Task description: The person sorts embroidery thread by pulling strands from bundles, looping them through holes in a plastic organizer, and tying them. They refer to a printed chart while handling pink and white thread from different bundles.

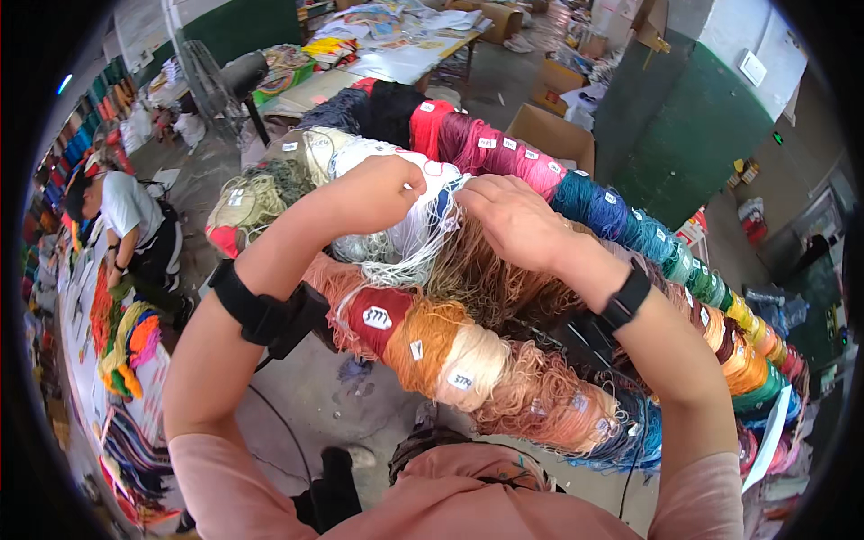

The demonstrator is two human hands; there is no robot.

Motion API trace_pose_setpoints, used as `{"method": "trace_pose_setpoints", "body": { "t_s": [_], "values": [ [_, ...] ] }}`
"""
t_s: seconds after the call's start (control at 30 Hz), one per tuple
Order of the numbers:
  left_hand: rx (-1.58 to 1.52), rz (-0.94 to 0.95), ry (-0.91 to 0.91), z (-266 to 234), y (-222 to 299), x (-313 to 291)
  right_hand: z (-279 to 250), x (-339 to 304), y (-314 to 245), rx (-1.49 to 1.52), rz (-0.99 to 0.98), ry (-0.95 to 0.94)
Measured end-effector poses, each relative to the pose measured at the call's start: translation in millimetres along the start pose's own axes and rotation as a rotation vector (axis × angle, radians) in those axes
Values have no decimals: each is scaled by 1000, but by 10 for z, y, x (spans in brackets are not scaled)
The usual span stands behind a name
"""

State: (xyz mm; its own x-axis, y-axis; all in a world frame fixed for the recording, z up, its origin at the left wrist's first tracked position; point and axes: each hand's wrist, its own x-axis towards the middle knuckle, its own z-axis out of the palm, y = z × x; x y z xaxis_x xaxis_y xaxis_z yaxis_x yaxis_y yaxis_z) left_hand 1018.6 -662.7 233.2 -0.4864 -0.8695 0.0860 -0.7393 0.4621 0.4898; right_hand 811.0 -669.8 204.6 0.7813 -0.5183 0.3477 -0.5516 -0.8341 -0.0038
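Observation:
A long rack of hanging yarn skeins (504, 153) in many colours curves across the picture. My left hand (382, 191) pinches a bunch of white threads (409, 236) at the top of the white skein. My right hand (513, 219) lies just to its right, fingers curled into the same white threads above a tan skein (477, 274). Both forearms come up from below; a black band sits on my left forearm and a black watch on my right wrist. Red, orange and cream skeins (423, 337) with small white tags hang lower.
A person in a white top (126, 220) sits at the left beside a long table with coloured yarn bundles (126, 346). A black standing fan (220, 81) is behind the rack. Cardboard boxes (553, 135) and a cluttered table (396, 45) stand at the back; a green wall (693, 126) is at right.

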Motion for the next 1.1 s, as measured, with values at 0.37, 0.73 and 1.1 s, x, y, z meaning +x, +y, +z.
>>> {"method": "trace_pose_setpoints", "body": {
  "t_s": [0.37, 0.73, 1.1],
  "values": [
    [169, 575, 50, 306, -120, 487, -233, -426, 147, -75, 16, -70],
    [543, 419, 130, 218, -286, 230, -110, -562, 256, 123, 13, 58],
    [499, 649, -19, 416, -6, 592, -145, -535, 99, 32, 74, -8]
  ]
}}
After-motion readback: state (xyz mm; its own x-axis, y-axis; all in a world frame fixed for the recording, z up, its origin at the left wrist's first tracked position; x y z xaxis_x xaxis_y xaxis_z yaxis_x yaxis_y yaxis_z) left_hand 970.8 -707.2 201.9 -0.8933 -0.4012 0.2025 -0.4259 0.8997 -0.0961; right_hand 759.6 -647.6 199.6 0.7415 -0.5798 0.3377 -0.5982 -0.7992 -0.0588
